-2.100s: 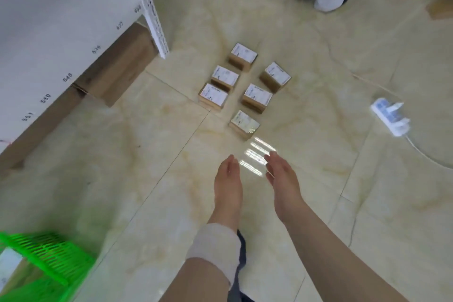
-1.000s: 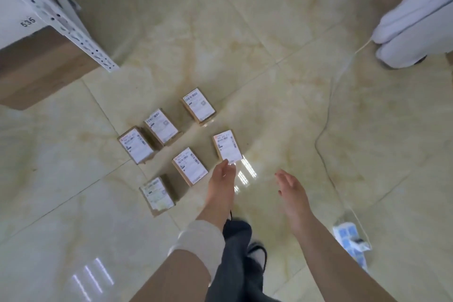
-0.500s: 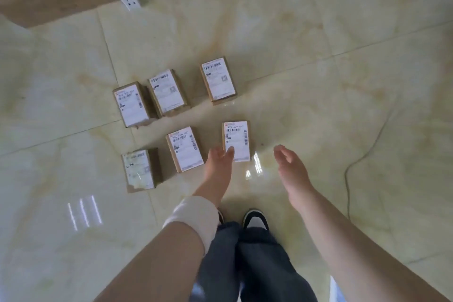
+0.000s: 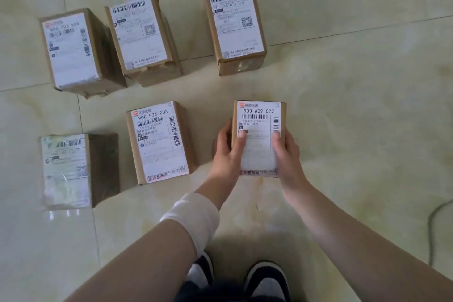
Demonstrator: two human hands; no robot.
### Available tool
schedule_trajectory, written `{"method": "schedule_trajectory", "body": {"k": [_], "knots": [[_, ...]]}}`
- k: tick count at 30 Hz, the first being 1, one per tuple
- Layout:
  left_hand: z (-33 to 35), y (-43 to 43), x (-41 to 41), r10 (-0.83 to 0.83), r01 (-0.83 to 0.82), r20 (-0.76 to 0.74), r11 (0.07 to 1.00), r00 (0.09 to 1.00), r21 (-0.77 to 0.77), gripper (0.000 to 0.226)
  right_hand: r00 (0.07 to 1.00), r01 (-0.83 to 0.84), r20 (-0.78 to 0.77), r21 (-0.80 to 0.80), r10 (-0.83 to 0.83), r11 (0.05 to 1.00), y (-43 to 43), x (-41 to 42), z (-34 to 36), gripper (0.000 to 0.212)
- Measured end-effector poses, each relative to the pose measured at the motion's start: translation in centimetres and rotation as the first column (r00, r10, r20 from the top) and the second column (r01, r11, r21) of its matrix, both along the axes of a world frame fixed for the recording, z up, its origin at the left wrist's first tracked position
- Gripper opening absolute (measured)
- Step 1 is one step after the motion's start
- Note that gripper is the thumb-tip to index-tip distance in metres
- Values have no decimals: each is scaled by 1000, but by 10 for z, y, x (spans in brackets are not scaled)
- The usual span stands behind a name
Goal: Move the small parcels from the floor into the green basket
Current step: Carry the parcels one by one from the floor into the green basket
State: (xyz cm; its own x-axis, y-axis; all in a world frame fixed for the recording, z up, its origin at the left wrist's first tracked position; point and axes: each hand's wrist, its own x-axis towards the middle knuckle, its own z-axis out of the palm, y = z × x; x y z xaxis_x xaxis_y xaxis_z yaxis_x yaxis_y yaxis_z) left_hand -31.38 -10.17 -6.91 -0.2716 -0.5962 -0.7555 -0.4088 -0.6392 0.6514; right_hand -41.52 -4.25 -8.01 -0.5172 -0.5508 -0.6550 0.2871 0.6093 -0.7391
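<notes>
My left hand and right hand clasp the parcel by its sides, thumbs on its label. Five other parcels lie on the floor to its left and beyond.
</notes>
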Motion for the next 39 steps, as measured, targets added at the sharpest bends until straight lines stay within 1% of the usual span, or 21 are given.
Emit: {"method": "schedule_trajectory", "body": {"k": [2,4,5,7,9,11,13,15,17,20,22,23,26,28,34,39], "knots": [[14,3,0,14,-13,-39,999,999,30,48,998,29,54,8,-29,1000,3,1,13,24],[42,5,0,-5,7,-71,1000,997,25,51,997,39,65,17,-40,999,6,1,40,21],[60,7,1,-22,24,-81,999,996,21,54,998,41,56,21,-42,999,7,0,58,17],[103,10,7,-51,52,-70,999,996,15,68,996,35,76,20,-36,999,12,3,104,12],[156,13,15,-62,61,-61,998,996,-19,77,993,34,117,25,-37,999,16,9,158,19],[220,14,24,-60,57,-69,997,996,-47,78,987,-3,160,21,0,1000,18,19,223,34],[290,12,36,-14,12,-104,1000,995,-22,69,975,-28,220,10,25,1000,20,31,286,47],[357,12,54,71,-70,-140,997,988,17,61,972,-64,227,-24,68,998,18,43,351,53],[416,12,72,115,-114,-158,993,981,14,61,967,-123,216,-53,132,991,13,55,411,59],[494,13,100,197,-202,-158,979,968,-15,59,960,-185,200,-72,196,980,2,80,490,56],[536,13,121,262,-276,-174,960,949,-57,62,957,-223,167,-91,236,971,-6,100,533,54],[555,13,133,290,-306,-179,950,940,-69,60,952,-253,152,-101,267,962,-12,112,552,53],[598,12,179,351,-369,-179,927,919,-75,56,935,-318,118,-142,334,938,-28,156,595,51],[618,11,218,425,-443,-173,892,889,-84,53,918,-367,95,-162,385,916,-39,196,614,49],[653,9,368,667,-691,-196,717,719,-94,52,815,-540,138,-176,563,823,-68,354,650,52],[654,7,493,777,-805,-222,590,589,-69,51,743,-635,125,-176,657,752,-82,483,654,51]]}}
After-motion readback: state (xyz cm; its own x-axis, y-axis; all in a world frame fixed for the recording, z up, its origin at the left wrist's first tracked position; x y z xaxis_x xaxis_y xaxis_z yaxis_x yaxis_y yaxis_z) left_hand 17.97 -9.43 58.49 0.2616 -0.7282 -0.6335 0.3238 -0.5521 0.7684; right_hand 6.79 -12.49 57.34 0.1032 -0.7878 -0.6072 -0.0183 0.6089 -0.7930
